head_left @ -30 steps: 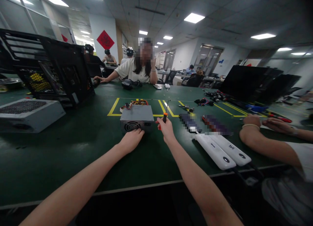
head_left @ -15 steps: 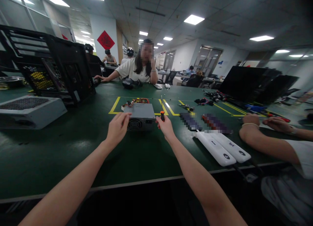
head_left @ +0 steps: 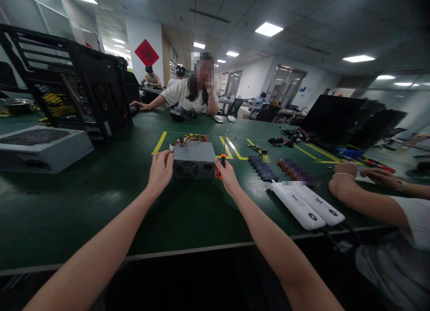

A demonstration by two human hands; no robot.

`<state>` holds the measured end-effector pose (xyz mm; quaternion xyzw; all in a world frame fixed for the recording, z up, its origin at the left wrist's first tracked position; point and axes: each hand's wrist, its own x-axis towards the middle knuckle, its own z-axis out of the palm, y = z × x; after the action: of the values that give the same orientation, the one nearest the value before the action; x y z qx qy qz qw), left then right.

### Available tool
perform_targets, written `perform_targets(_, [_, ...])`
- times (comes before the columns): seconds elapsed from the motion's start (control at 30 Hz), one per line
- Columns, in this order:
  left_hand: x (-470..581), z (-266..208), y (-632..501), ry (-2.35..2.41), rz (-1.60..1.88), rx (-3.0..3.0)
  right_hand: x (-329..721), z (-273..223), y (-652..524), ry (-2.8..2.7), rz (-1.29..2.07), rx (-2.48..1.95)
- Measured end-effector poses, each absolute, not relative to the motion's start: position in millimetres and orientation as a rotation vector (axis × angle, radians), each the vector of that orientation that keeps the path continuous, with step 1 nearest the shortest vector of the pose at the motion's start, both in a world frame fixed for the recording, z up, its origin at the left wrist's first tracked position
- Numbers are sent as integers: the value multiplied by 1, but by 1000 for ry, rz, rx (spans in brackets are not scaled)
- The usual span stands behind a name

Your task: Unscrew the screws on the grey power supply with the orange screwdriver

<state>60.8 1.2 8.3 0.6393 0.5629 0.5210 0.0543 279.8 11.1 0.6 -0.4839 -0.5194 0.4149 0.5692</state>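
Observation:
A grey computer power supply unit (head_left: 194,152) rests on the green table in front of me, its fan grille and socket facing me. Coloured cables (head_left: 195,138) bunch behind it. The bent fingers of my left hand (head_left: 160,171) press against its left side. At the right side is my right hand (head_left: 227,175), closed round a screwdriver (head_left: 222,160) with an orange and black handle, its shaft pointing up. My right fingertips are close to the unit's right edge; whether they touch it is hard to tell.
A black computer case (head_left: 90,93) and a second power supply (head_left: 43,145) stand left. To the right lie white power banks (head_left: 298,206), blurred phones (head_left: 262,167) and loose cables (head_left: 281,142). A person (head_left: 191,93) sits opposite; another person's arms (head_left: 366,190) rest at the right.
My left hand has shifted from the unit's top left corner down to its left side. My right hand, with the screwdriver, has come closer to the unit's right side.

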Motion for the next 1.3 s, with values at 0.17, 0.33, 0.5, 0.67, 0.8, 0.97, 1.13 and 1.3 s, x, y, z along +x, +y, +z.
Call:
perform_targets(0.17, [71,16,-18,1582,1494,2299,284,22,-4,-1174,837,-1165])
perform_targets(0.33, [81,3,-19,1460,832,2622,289,35,-54,-1287,839,-1114])
perform_targets(0.5, [85,-10,-14,1587,577,2657,285,19,-100,-1287,941,-1087])
perform_targets(0.67, [92,-12,-16,1601,493,2689,273,-5,-115,-1213,968,-1106])
perform_targets(0.8, [97,-13,-17,1596,489,2701,268,-19,-117,-1190,945,-1140])
perform_targets(0.97, [100,-11,-14,1502,723,2568,268,-25,-122,-1200,882,-1202])
perform_targets(1.13, [98,-6,-11,1224,998,1870,262,-22,-133,-1318,769,-1280])
perform_targets(1.3, [96,3,-17,926,935,1341,253,-22,-145,-1433,636,-1298])
